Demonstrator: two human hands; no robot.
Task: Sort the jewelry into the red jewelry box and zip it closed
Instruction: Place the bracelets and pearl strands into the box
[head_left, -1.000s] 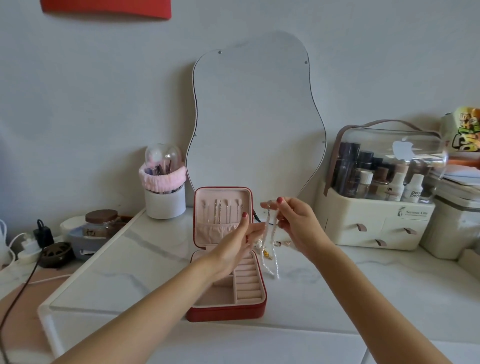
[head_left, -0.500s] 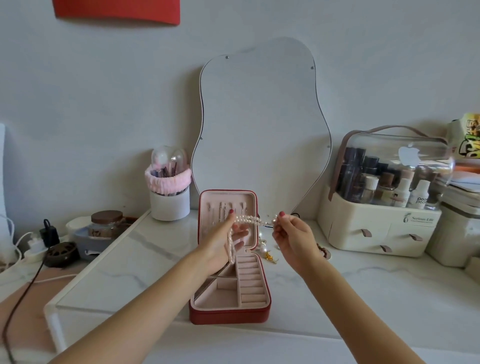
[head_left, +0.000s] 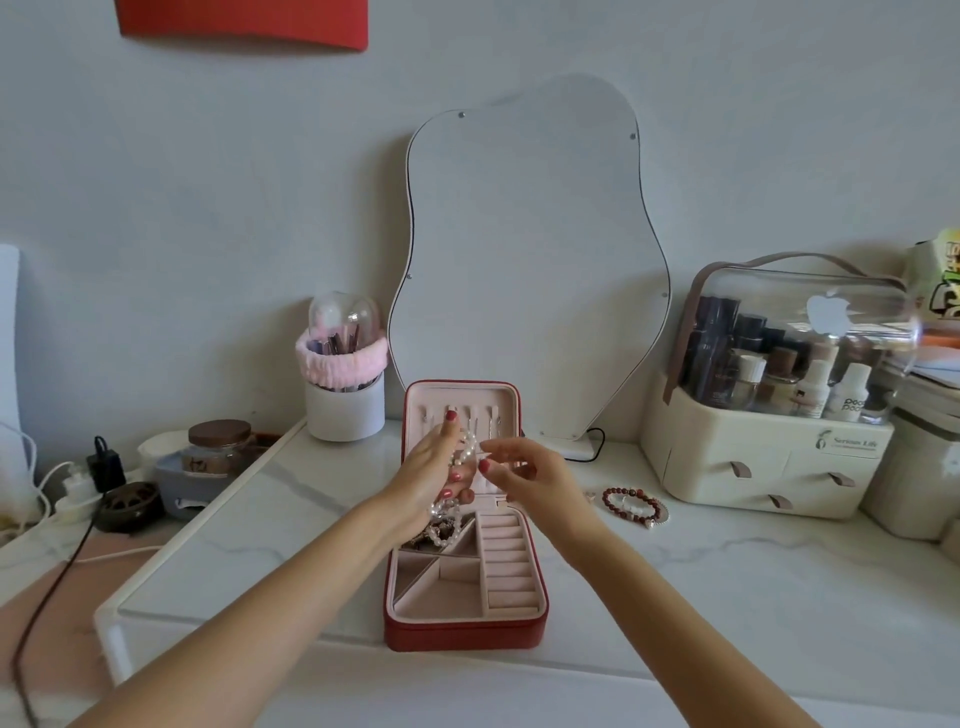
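Observation:
The red jewelry box (head_left: 465, 631) lies open on the white marble table (head_left: 727, 582), its lid upright and pink compartments showing. My left hand (head_left: 434, 473) holds a pearl necklace (head_left: 467, 448) bunched in its fingers above the box's back left compartment, where part of the strand and other jewelry lie. My right hand (head_left: 524, 475) hovers just right of the pearls with loosely curled fingers, holding nothing that I can see. A dark red bead bracelet (head_left: 631, 504) lies on the table to the right of the box.
A wavy mirror (head_left: 524, 260) leans on the wall behind the box. A white brush pot with a pink band (head_left: 345, 389) stands at back left. A cream cosmetics organiser (head_left: 774, 447) fills the right. Jars, chargers and cables crowd the lower left shelf.
The pearl strand, stretched between both hands before, is now gathered in my left hand and lowered toward the box. My right hand has let go of its end.

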